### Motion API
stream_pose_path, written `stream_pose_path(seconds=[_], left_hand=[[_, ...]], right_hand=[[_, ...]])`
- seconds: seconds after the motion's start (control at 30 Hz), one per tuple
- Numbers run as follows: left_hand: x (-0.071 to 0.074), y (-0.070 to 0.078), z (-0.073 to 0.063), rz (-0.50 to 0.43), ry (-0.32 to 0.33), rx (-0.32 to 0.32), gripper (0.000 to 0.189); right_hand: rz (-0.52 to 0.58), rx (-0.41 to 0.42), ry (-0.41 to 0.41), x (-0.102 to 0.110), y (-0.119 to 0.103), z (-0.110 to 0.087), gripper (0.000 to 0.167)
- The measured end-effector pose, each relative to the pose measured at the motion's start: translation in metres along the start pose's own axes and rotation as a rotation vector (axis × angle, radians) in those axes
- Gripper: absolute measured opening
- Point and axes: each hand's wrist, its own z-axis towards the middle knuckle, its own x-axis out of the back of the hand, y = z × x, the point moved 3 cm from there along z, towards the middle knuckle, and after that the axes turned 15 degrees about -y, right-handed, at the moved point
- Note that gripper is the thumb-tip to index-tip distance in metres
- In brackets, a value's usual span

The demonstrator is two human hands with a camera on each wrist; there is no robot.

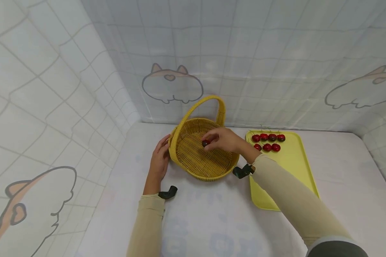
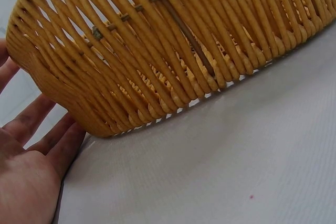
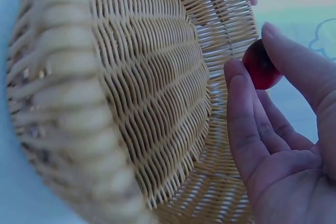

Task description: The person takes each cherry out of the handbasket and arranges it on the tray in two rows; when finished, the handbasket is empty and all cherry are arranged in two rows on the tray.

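A round yellow wicker basket (image 1: 199, 175) with a tall arched handle stands on the table. Over its inside, my right hand (image 1: 223, 140) pinches one dark red cherry (image 1: 205, 143) between thumb and fingers. In the right wrist view the cherry (image 3: 261, 69) is held up, apart from the woven wall. On the basket's left side, my left hand (image 1: 161, 159) rests against the outer wall with extended fingers. The left wrist view shows those fingers (image 2: 32, 116) touching the wicker (image 2: 157, 51), their tips partly hidden by it.
To the right of the basket lies a yellow tray (image 1: 292, 160), with several stemmed cherries (image 1: 267, 147) in two rows at its far left. My right forearm crosses over the tray. Behind the table hangs a white gridded curtain (image 1: 260, 71) with cartoon prints.
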Motion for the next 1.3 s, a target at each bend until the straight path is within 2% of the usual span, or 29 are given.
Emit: stream_pose_path(seconds=[0.17,0.37,0.57,0.83,1.03,1.3], left_hand=[[0.002,-0.001,0.0,0.0,0.004,-0.005,0.047],[0.003,-0.002,0.0,0.001,0.007,-0.007,0.047],[0.002,-0.002,0.001,0.0,0.01,0.007,0.046],[-0.001,-0.001,0.001,0.012,-0.002,0.005,0.048],[0.0,-0.002,0.001,0.016,0.002,0.004,0.046],[0.0,-0.001,0.002,0.016,-0.001,-0.009,0.046]], right_hand=[[-0.027,0.006,0.035,0.003,0.003,-0.013,0.035],[-0.035,-0.029,0.123,0.008,0.01,-0.033,0.037],[0.044,-0.021,0.187,0.011,0.023,-0.055,0.036],[0.113,-0.024,0.295,0.016,0.044,-0.092,0.044],[0.103,-0.034,0.403,0.023,0.058,-0.118,0.038],[-0.038,-0.046,0.522,0.029,0.076,-0.15,0.035]])
